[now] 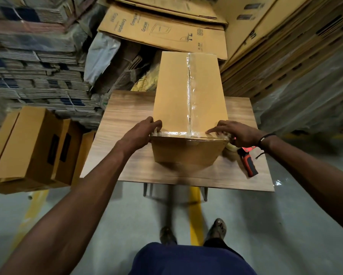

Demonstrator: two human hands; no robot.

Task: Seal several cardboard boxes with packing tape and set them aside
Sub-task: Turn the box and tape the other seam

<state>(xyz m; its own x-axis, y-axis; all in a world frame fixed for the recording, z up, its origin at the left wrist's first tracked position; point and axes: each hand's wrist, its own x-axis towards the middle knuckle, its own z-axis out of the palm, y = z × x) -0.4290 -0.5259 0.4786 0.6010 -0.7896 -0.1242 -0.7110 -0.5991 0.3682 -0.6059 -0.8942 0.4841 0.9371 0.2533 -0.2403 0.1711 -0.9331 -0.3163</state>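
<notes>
— Box (189,90) first: where's it sitting?

— Upright on the wooden bench (125,116), toward the back middle, its top facing me. Clear tape (190,86) runs down the centre seam, and a second strip crosses the near edge of the top.

— What are your hands doing?

— My left hand (141,133) is at the near left corner of the box, fingers bent over the edge and pressing the end of that cross strip down. My right hand (236,133) is at the near right corner; the forefinger lies straight along the strip, and the other fingers are curled down over the corner. Whether they hold anything under there, I cannot tell, since the box edge hides them.

— Anything by your right hand?

— A tape gun (249,161) with a red and black handle lies on the bench just beside the box, below my right wrist. A black band (265,138) is on that wrist.

— And farther out?

— Off the left side of the bench stands a stack of closed boxes (30,147). Behind the bench are flattened cartons (160,28) with print on them, with more stacked flat along the left and right. The floor (111,221) is grey with yellow lines, and my feet (216,230) show below the bench edge.
</notes>
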